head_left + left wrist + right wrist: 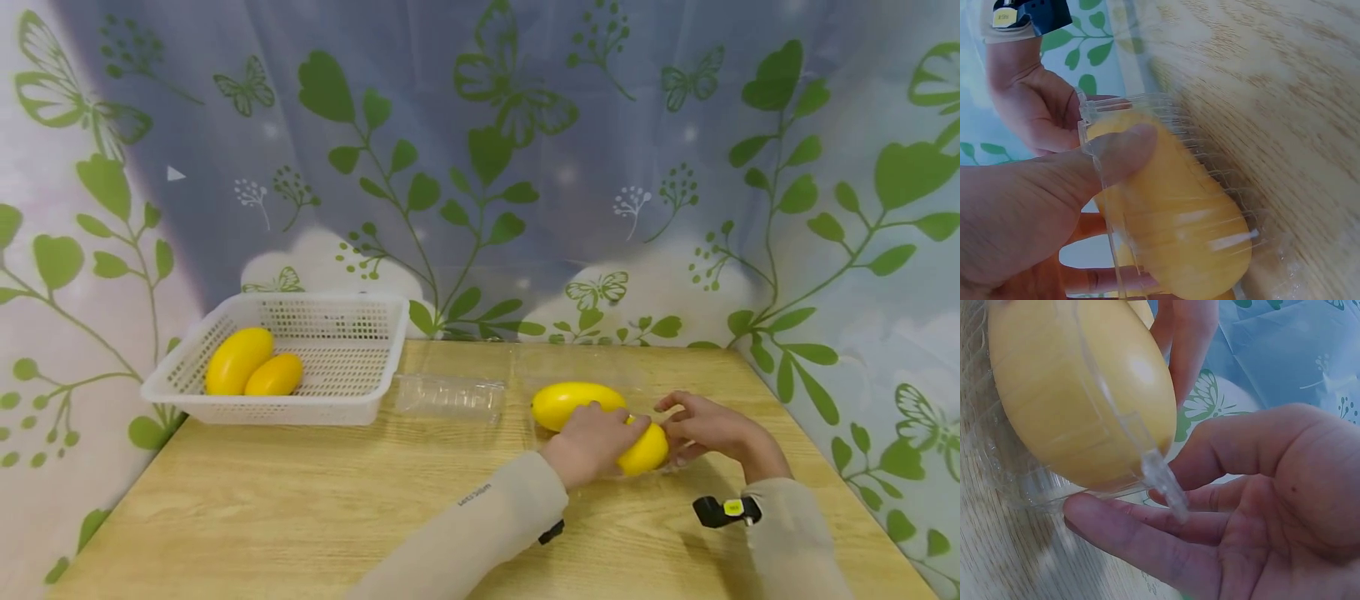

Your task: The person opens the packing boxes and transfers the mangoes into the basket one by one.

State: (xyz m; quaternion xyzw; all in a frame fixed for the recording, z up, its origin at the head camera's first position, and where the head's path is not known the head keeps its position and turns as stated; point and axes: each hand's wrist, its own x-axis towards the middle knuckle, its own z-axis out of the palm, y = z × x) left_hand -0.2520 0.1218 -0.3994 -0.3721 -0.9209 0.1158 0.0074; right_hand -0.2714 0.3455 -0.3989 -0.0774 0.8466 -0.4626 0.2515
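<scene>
My left hand (588, 446) grips a yellow oval fruit (647, 451) in a clear plastic box (1222, 169) on the table. In the left wrist view its thumb lies along the fruit, and its other fingers are on the far side. A second yellow fruit (564, 403) lies just behind, beside that hand. At the box's right end, my right hand (708, 432) holds the rim with bent fingers, close to a small clear clasp (1163, 484). The fruit and the left hand hide part of the box in the head view.
A white perforated basket (281, 410) stands at the left with two yellow fruits (242, 360) in it. Another clear plastic container (450, 398) lies between the basket and the hands. Behind the wooden table (300, 500) hangs a leaf-patterned curtain (420, 125).
</scene>
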